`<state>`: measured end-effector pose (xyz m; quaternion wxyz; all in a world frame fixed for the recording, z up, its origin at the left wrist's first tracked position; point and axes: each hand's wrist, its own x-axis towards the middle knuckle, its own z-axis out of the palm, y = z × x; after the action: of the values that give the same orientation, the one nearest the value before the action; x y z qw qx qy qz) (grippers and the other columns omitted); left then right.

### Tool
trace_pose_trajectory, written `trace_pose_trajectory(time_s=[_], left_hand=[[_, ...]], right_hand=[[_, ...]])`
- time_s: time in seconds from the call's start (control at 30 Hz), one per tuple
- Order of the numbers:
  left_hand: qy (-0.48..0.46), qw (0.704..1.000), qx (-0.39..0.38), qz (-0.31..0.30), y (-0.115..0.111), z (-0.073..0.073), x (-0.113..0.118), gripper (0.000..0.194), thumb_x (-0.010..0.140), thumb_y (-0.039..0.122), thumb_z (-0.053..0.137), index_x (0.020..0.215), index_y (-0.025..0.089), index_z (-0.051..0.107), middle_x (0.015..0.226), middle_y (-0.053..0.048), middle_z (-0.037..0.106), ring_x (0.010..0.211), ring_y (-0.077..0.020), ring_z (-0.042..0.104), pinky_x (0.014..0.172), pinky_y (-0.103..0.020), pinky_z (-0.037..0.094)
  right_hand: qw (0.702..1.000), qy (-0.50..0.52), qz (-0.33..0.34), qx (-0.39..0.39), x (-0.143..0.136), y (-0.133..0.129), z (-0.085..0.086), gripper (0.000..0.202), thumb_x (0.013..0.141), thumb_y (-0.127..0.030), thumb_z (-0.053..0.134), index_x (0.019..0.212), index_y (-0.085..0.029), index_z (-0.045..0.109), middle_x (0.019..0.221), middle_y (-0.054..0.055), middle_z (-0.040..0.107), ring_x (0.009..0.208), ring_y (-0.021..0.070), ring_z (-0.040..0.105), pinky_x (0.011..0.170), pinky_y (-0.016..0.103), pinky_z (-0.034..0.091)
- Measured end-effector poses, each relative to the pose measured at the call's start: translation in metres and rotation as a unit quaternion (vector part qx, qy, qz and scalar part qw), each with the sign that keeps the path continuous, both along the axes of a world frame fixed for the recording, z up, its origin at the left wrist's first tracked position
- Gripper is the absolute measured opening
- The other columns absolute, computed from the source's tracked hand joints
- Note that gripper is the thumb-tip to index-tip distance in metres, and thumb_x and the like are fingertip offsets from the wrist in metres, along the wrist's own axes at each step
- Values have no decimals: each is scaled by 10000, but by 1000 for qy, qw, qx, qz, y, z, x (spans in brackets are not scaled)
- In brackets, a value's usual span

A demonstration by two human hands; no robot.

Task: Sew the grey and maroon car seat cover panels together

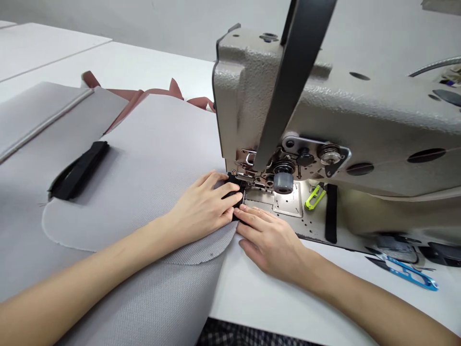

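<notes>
My left hand [207,206] lies on the grey fabric [169,144], its fingers stretched out and spread over a black strip [236,181] beside the sewing machine's [248,96] presser foot. Close against it, my right hand [268,238] rests at the fabric's edge with its fingers extended. Its fingertips touch the near end of the black strip, and the thumb is apart, lower down. The presser foot and needle area are partly hidden by the machine's parts. Farther left on the fabric lies a folded black strap piece [79,170].
Yellow-green thread snips [315,197] lie on the machine bed beside a black bar [331,214]. Blue-handled snips [410,274] lie at the right on the white table [248,298]. Reddish-brown fabric edging [158,91] shows behind the grey panel. A dark arm [295,81] crosses before the machine head.
</notes>
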<state>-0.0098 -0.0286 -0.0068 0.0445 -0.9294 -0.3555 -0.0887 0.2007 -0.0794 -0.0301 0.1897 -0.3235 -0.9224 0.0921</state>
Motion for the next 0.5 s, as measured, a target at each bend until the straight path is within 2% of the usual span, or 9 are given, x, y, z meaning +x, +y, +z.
trace_pose_trajectory(time_s=[0.33, 0.5], left_hand=[[-26, 999, 39, -14, 13, -9, -1, 151, 916, 241, 521, 958, 184, 654, 1151, -12, 656, 1105, -265, 514, 929, -392, 434], [-20, 999, 30, -13, 18, -8, 0, 138, 911, 236, 514, 904, 173, 636, 1087, -32, 658, 1026, -254, 534, 896, -393, 426]], right_hand=[[1000, 1, 0, -24, 3, 9, -1, 252, 946, -232, 527, 1115, -116, 673, 1395, 125, 568, 1321, 266, 512, 1160, 424, 403], [999, -5, -10, -40, 5, 12, -1, 285, 954, -246, 509, 1166, -129, 660, 1430, 107, 539, 1345, 261, 489, 1159, 441, 397]])
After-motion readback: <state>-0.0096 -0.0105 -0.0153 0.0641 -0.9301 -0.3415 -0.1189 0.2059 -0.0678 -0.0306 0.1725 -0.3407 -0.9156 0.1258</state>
